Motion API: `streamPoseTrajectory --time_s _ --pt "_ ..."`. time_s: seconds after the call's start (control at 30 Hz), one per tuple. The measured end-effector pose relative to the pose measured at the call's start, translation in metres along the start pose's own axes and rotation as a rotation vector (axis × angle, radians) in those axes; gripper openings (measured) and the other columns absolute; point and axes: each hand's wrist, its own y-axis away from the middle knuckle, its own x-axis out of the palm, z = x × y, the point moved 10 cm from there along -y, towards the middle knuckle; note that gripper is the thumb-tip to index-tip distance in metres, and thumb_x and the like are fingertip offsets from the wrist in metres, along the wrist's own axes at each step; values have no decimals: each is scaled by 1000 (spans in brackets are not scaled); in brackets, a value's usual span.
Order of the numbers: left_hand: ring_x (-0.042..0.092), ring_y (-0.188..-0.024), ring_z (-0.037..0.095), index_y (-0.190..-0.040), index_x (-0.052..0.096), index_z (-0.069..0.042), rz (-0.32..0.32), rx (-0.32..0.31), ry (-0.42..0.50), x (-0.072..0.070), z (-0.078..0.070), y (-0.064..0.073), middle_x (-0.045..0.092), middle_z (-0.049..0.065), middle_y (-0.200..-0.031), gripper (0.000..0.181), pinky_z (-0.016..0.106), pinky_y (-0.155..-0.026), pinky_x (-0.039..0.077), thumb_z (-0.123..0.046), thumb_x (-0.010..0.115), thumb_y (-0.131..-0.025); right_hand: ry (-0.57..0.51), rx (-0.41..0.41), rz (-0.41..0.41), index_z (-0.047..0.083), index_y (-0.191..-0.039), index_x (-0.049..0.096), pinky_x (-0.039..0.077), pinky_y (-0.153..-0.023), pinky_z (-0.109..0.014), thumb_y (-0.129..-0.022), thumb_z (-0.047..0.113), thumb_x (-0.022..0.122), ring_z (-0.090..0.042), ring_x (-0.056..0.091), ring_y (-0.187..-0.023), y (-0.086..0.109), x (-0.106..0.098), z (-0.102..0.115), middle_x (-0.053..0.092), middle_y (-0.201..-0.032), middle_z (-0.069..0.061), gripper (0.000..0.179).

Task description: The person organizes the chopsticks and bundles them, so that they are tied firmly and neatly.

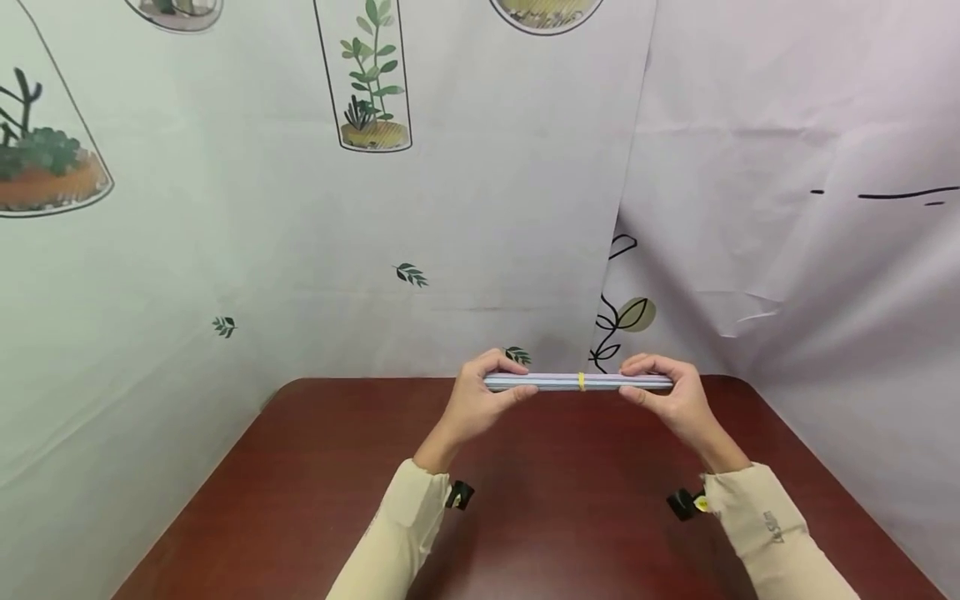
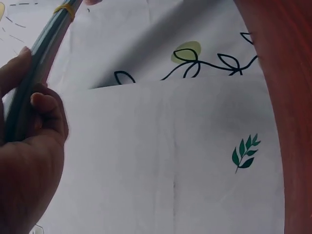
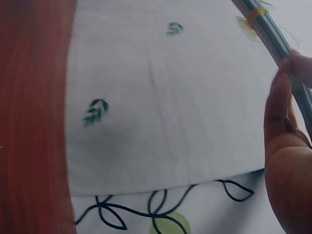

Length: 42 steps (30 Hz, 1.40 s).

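Observation:
A slim pale blue and lilac bundle (image 1: 558, 382) is held level above the far part of the table. It looks like long thin rods or straws lying side by side; which of these I cannot tell. A yellow rubber band (image 1: 581, 382) goes round its middle. My left hand (image 1: 480, 396) grips the left end between thumb and fingers. The other end is held the same way by my right hand (image 1: 675, 396). In the left wrist view the bundle (image 2: 44, 44) slants up from the left thumb and fingers, and in the right wrist view the right hand (image 3: 287, 146) holds it.
Below both hands lies a dark red-brown wooden table (image 1: 555, 500) with rounded far corners. White cloth (image 1: 480, 208) printed with plants hangs behind and beside it. Small black devices, one a wrist camera (image 1: 460, 495), stick out from both sleeves.

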Motion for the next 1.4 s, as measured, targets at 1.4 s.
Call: streamPoseTrajectory --time_s 1.4 --pt "61 -77 10 -101 65 8 -24 -107 28 -12 31 11 69 23 -99 22 23 -68 50 6 75 -82 115 195 -5 -14 -111 67 49 -56 -19 -82 -10 72 -4 65 -69 12 -16 -13 75 -102 6 29"
